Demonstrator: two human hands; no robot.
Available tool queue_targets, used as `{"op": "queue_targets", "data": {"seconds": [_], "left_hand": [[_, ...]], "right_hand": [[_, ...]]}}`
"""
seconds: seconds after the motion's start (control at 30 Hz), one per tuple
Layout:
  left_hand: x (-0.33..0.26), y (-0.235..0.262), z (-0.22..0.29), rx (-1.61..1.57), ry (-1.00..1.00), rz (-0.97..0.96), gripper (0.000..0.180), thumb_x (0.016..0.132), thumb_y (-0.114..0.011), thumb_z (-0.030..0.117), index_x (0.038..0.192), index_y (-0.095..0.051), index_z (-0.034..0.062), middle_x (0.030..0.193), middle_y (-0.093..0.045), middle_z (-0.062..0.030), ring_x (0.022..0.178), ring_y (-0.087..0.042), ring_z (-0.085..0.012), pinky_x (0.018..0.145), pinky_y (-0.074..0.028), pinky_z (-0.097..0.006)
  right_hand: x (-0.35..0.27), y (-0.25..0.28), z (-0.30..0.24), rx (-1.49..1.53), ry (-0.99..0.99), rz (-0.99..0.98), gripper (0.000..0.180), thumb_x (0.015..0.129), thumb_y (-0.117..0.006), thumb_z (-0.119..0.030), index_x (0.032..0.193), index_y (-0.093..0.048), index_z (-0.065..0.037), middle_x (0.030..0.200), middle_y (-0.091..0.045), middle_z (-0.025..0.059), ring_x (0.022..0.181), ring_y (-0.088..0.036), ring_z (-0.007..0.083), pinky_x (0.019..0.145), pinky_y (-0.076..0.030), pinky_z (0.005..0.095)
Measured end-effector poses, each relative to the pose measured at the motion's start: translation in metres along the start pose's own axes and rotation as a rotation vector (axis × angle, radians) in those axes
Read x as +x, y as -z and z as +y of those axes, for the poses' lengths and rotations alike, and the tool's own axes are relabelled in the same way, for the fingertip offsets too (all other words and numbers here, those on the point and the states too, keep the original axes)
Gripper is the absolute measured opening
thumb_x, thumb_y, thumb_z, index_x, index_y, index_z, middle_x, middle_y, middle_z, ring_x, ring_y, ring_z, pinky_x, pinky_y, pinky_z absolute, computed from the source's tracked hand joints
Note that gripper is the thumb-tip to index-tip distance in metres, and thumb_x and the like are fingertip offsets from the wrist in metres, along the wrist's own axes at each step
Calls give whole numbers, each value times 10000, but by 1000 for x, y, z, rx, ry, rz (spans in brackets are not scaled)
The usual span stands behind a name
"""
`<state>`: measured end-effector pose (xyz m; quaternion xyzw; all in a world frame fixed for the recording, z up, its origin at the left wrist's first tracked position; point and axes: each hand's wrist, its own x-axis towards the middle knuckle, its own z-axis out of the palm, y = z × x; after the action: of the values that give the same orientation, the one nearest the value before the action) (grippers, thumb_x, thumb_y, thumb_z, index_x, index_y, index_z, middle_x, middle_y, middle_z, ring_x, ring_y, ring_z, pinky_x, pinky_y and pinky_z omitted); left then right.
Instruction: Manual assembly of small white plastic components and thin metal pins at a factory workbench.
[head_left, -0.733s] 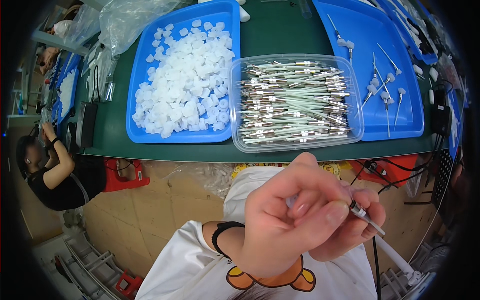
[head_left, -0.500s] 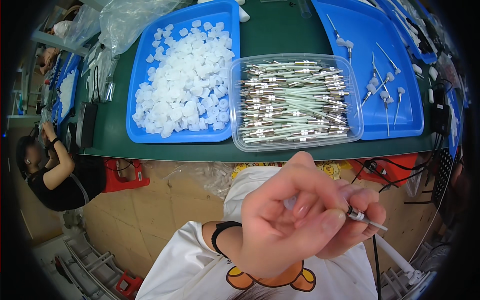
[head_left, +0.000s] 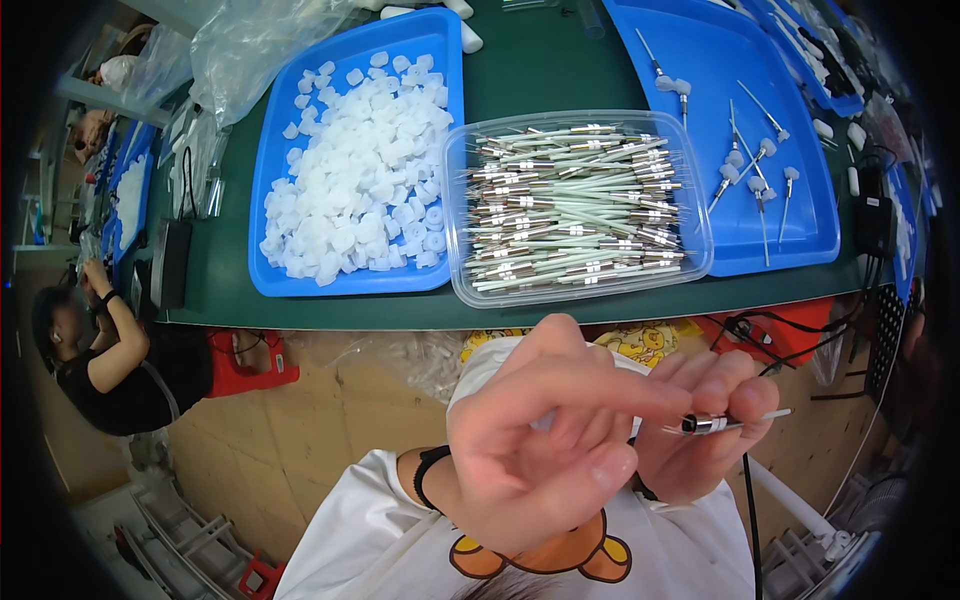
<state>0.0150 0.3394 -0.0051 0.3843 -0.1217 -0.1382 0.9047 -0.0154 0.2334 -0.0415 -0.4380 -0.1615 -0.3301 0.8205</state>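
Note:
My left hand (head_left: 545, 445) is raised close to the camera, below the table edge, its fingers spread and its index finger stretched toward my right hand (head_left: 700, 430). My right hand pinches a thin rod (head_left: 725, 422) with a metal collar and a pale tip that points right. The left fingertips are at the rod's left end; I cannot tell if they grip it. On the green table, a clear tub (head_left: 460, 290) holds many similar pale green rods with metal collars. To its left, a blue tray (head_left: 275, 285) is heaped with small white caps (head_left: 355, 190).
A second blue tray (head_left: 800, 250) at the right holds several capped needle-like pieces. Cables and a black device (head_left: 875, 225) lie at the right edge. Another person (head_left: 110, 365) sits at lower left beside the table. Clear plastic bags (head_left: 255, 40) lie at top left.
My left fingers have opened and spread, uncovering the rod. The rod now points nearly level to the right rather than slanting down.

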Motion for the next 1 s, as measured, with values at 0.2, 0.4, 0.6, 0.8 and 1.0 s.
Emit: {"op": "queue_targets", "data": {"seconds": [0.2, 0.4, 0.6, 0.8, 1.0], "left_hand": [[2, 8, -6, 18, -120, -72, 305, 672, -524, -48, 969, -574, -90, 738, -434, -42, 557, -344, -51, 510, -269, -192], [4, 7, -3, 61, -110, -64, 297, 686, -521, -27, 972, -573, -89, 716, -422, -26, 560, -359, -52, 509, -272, -195], [9, 19, 9, 64, 110, -44, 450, 798, -427, 175, 1178, -375, -60, 692, -356, -7, 616, -337, -83, 523, -297, -220], [21, 11, 18, 184, 212, 88, 563, 816, -411, 165, 1304, -228, -49, 912, -526, -137, 662, -414, -100, 595, -357, -203], [10, 16, 14, 139, 106, 38, 242, 837, -506, 101, 1019, -363, 30, 1078, -492, -295, 617, -456, -118, 579, -406, -210]], "right_hand": [[3, -2, -2, -65, -31, 34, 236, 807, -552, -49, 1002, -444, 26, 882, -565, 236, 716, -621, 316, 610, -532, 404], [4, -4, -3, -79, -43, 72, 230, 808, -561, -66, 984, -456, 41, 862, -567, 241, 699, -622, 318, 590, -531, 395], [7, -3, -5, -86, -77, 54, 227, 810, -560, -71, 976, -452, 40, 843, -563, 248, 650, -619, 308, 543, -529, 376], [8, 2, -10, -177, -90, 102, 225, 806, -564, -79, 965, -456, 37, 823, -557, 247, 629, -614, 292, 526, -531, 357], [12, -3, -14, -170, -82, 120, 208, 803, -564, -76, 934, -457, 44, 800, -546, 218, 668, -614, 299, 585, -544, 370]]}}
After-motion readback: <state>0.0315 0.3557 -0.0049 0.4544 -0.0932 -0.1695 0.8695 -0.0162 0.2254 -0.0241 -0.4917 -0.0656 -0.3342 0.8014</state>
